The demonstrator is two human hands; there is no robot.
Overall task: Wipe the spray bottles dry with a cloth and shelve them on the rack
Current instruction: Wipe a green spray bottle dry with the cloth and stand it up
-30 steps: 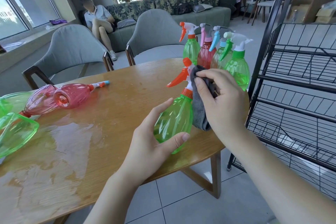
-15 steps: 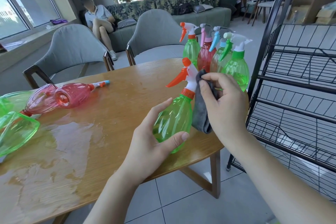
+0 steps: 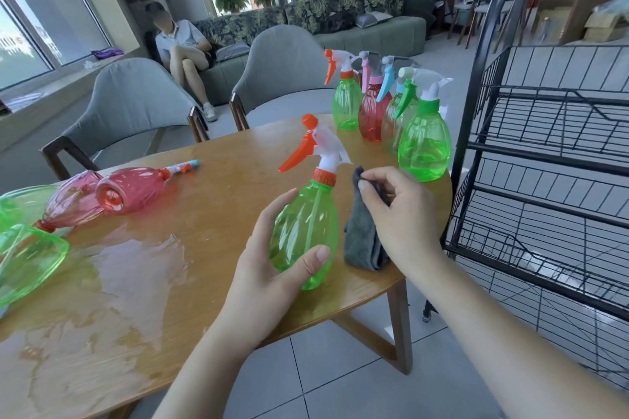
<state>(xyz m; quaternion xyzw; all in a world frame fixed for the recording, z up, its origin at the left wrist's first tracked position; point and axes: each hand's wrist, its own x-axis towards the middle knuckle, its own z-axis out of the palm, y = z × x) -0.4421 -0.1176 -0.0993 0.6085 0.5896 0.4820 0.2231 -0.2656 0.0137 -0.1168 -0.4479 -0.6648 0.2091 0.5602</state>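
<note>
While the left hand (image 3: 272, 269) is cradling the translucent green plastic spray bottle with the orange trigger and white nozzle head (image 3: 308, 221) above the near edge of the oval wooden tabletop (image 3: 211, 173), the right hand (image 3: 398, 214) is pinching a grey microfibre cloth (image 3: 362, 235) just to the bottle's right, the cloth hanging apart from the plastic. The left grip is wrapping the bottle's lower body, thumb across the near side and fingers behind; the right grip is narrow, fingertips closing on the cloth's upper fold.

Judging from this, the wiping of this bottle is under way or nearly finished. To do it well, the cloth should probably be spread wider over the palm so it covers more of the curved body, and the left hand should be turning the bottle so that the base and the ribbed neck under the orange collar are also reached; the patches under the left fingers risk staying damp.

Four upright bottles, namely a green one with an orange trigger (image 3: 347, 102), a red one with a pink trigger (image 3: 372, 112), a pale one with a blue trigger (image 3: 391, 119) and a green one with a green collar (image 3: 424, 143), are standing in a group at the far right of the tabletop, near the black wire rack (image 3: 544, 163), whose visible shelves are holding no bottles. At the left, pink bottles (image 3: 132, 189) and green bottles (image 3: 27, 255) are lying on their sides beside a wide film of water (image 3: 136, 269), so the wiped bottle should be kept off that wet patch.
</note>
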